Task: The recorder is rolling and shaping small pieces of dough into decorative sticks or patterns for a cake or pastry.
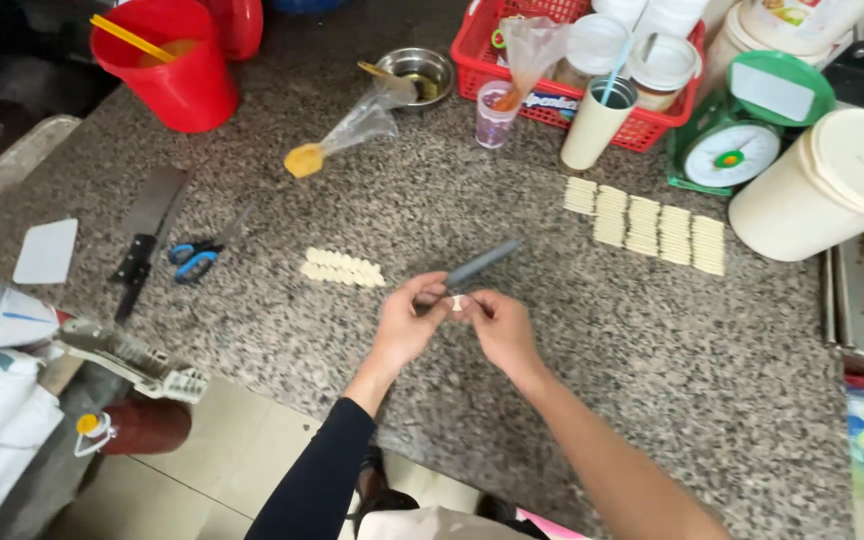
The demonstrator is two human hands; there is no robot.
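While hands [457,318] pinch cracker [458,302], open granite countertop [652,340] around

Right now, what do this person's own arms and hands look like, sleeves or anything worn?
The left arm wears a long, close-fitting black sleeve that ends at the wrist, leaving the left hand bare. The right arm is bare, with no sleeve in view down to the right hand. I see no gloves, rings, watch or bracelets on either hand, though small items could be too fine to tell.
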